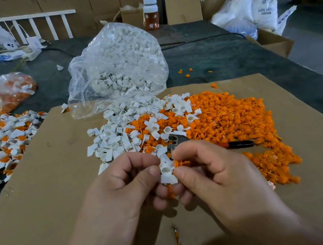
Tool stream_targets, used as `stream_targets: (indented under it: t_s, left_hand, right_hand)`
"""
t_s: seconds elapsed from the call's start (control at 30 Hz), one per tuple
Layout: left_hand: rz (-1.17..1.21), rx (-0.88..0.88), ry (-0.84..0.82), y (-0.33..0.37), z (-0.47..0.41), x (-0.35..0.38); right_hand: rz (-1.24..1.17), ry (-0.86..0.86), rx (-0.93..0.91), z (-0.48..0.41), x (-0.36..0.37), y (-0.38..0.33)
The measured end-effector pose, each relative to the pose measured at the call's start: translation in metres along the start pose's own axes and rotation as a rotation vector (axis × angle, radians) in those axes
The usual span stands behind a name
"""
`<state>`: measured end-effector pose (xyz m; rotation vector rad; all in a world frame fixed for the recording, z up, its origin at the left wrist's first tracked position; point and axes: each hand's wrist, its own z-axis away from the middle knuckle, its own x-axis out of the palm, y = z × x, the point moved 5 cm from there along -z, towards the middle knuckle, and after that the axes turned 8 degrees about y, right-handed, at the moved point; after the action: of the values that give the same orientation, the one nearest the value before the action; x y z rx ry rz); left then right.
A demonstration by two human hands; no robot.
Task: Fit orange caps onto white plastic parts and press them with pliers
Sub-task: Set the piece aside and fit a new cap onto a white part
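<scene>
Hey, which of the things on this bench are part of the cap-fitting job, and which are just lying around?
Job in hand:
white part, pinched by left hand
orange cap, pinched by right hand
pliers
loose orange caps
loose white parts
bag of white parts

Lying about:
starred bottle
white sacks
cardboard box

One left hand (123, 180), one right hand (213, 169), one pliers (238, 144), one clear bag (117, 66) at twelve o'clock, second bag (0, 91) at ten o'clock, one bottle (151, 13), white parts (117, 136) and orange caps (233, 117) beyond counting
</scene>
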<state>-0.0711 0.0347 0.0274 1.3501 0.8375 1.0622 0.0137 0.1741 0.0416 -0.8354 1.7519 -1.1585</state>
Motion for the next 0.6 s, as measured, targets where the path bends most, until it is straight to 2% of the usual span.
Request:
stream_targets:
  t_s: [0.1, 0.3, 0.6]
  left_hand:
    - [-0.005, -0.003, 0.02, 0.0, 0.001, 0.001]
    - [-0.045, 0.02, 0.013, 0.0, 0.001, 0.0]
    - [-0.133, 0.056, 0.007, 0.001, 0.005, -0.001]
  right_hand:
    - [0.118, 0.024, -0.063, -0.001, -0.001, -0.005]
    - [0.101, 0.018, -0.108, 0.001, 0.0, -0.009]
    - [0.24, 0.07, -0.227, 0.003, 0.0, -0.015]
